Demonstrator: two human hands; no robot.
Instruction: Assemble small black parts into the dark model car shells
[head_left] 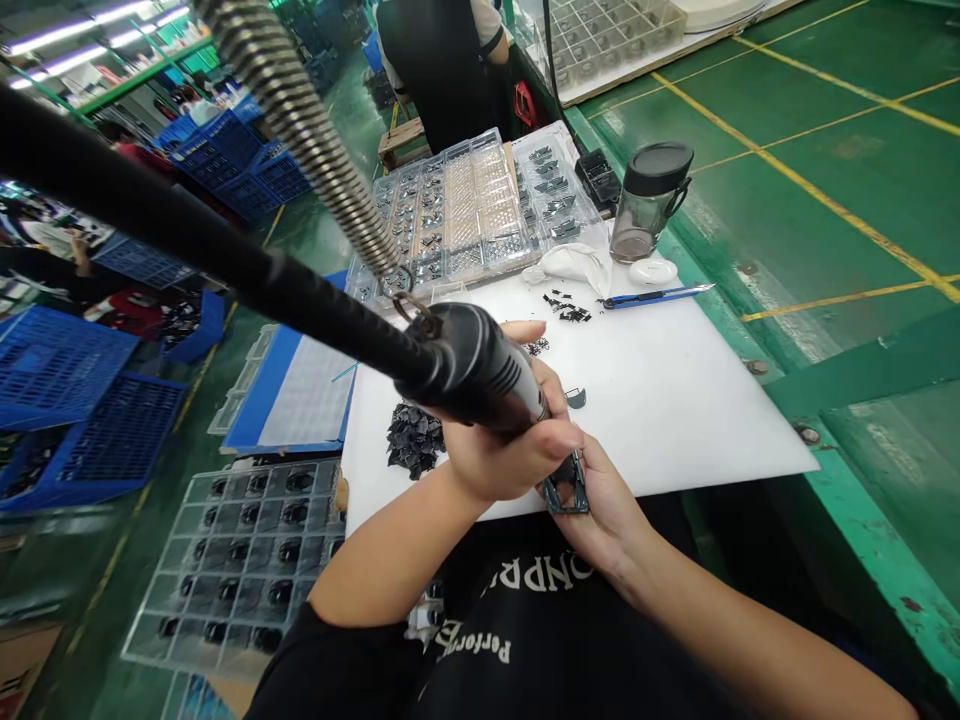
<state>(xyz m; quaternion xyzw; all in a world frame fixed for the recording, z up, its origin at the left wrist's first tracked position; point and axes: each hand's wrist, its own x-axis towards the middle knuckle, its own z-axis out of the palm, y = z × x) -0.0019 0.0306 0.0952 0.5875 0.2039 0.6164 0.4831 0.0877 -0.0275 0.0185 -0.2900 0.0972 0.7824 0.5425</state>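
Room: green floor (847, 140) with yellow lines at 2 o'clock from the hands; blue crates (97, 420) at 9 and 10, too overlapped to count.
People: one co-worker in black (442, 70) at 11 o'clock; others, partly hidden, at 10.
Bench: one white-topped bench (675, 410), with a green metal rail (862, 530) along its side at 3 to 4.
Left hand: one, wrapped round one power driver (487, 370); this left hand (487, 470) sits mid-picture above the near edge. The driver hangs from one coil spring (322, 140) at 11; its tip is hidden.
Right hand: one right hand (611, 515), gripping one dark part (555, 495) below the left.
Clear trays: two on the bench, a large tray (480, 215) at 11 and a narrower tray (555, 190) at 12.
Compartment tray: one compartment tray (240, 565) at 8, at least fifteen dark parts inside.
Black pieces: one heap (415, 440) at 9; one scatter of small bits (574, 312) at 12; one loose piece (575, 398) near the right hand.
Sundries: one lidded cup (645, 205) at 1, one blue pen (660, 297) between 1 and 2, one white cloth (574, 265) just past 12.
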